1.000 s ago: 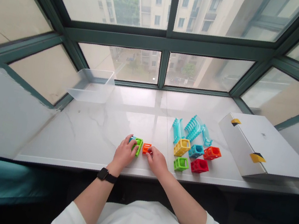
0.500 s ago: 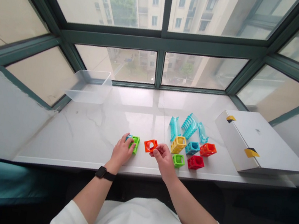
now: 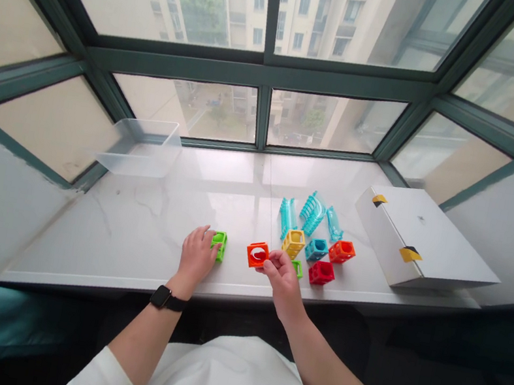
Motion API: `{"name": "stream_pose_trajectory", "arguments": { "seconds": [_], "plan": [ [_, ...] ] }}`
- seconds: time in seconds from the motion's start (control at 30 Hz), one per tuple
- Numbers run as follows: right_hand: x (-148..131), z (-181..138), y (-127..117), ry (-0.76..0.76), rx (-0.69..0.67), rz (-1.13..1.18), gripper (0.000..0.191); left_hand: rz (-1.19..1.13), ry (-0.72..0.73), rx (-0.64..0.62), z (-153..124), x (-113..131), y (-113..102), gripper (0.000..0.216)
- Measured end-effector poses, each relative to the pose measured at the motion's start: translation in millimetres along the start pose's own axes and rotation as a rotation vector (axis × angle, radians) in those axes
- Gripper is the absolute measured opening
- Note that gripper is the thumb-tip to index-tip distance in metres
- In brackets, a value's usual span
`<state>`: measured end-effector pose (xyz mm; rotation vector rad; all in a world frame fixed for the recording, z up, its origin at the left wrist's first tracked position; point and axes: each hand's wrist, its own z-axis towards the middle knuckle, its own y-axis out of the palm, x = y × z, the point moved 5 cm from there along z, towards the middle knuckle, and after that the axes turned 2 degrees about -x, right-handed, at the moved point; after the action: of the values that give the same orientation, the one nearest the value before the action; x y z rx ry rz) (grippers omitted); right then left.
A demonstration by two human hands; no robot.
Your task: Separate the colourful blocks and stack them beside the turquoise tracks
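Observation:
My left hand (image 3: pixel 197 254) rests on the sill with its thumb against a bright green cube block (image 3: pixel 219 245), gripping it from the left; the fingers hide part of what they hold. Raised a little to the right, an orange cube block (image 3: pixel 257 255) with a round opening is pinched between the thumb and fingers of my right hand (image 3: pixel 282 277). Behind that hand a second green block (image 3: pixel 297 269) is partly hidden. Close by stand a yellow block (image 3: pixel 294 243), a blue block (image 3: pixel 316 249), a red block (image 3: pixel 322 273) and an orange-red block (image 3: pixel 342 252).
Translucent turquoise track pieces (image 3: pixel 313 214) lie behind the blocks. A white box (image 3: pixel 443 235) with yellow-black tabs sits at the right. At the back left is a clear plastic bin (image 3: pixel 148 160). The marble sill (image 3: pixel 129 243) ends at a front edge before me; windows enclose it.
My right hand has turned the orange block slightly, its opening now facing me more. A bit of blue seen under my left fingers is now hidden. The whole view has shifted a little.

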<state>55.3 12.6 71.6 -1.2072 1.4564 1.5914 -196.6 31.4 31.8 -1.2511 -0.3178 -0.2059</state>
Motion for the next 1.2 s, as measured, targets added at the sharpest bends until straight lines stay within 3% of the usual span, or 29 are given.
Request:
{"name": "stream_pose_trajectory", "arguments": {
  "seconds": [0.1,0.23,0.43,0.63,0.77,0.93,1.07,1.2],
  "plan": [
    [0.5,-2.0,-0.8,0.02,-0.005,0.0,0.04,-0.268,0.065,0.035,-9.0,26.4,-22.0,0.027],
    [1.9,-3.8,1.3,-0.005,-0.014,-0.014,0.038,-0.603,0.061,-0.054,-29.2,63.2,-45.3,0.034],
    [4.1,-11.7,6.2,-0.065,-0.081,-0.108,0.033,-0.58,0.093,-0.131,-43.0,97.7,-61.8,0.048],
    [3.2,-16.2,9.5,-0.144,-0.098,-0.203,0.036,-0.516,0.085,-0.121,-44.0,104.4,-68.5,0.036],
    [-1.7,-18.1,14.3,-0.212,-0.112,-0.29,0.051,-0.472,0.056,-0.131,-44.7,104.8,-72.1,0.034],
    [-19.8,-25.4,19.6,-0.434,-0.072,-0.597,0.051,-0.39,0.031,-0.144,-45.5,102.0,-71.2,0.044],
    [-29.5,-30.9,22.6,-0.556,-0.039,-0.716,0.049,-0.335,0.029,-0.151,-44.7,100.5,-71.1,0.048],
    [-34.3,-35.5,28.6,-0.67,-0.082,-0.771,0.049,-0.286,0.017,-0.181,-41.6,100.1,-73.7,0.036]
  ]
}}
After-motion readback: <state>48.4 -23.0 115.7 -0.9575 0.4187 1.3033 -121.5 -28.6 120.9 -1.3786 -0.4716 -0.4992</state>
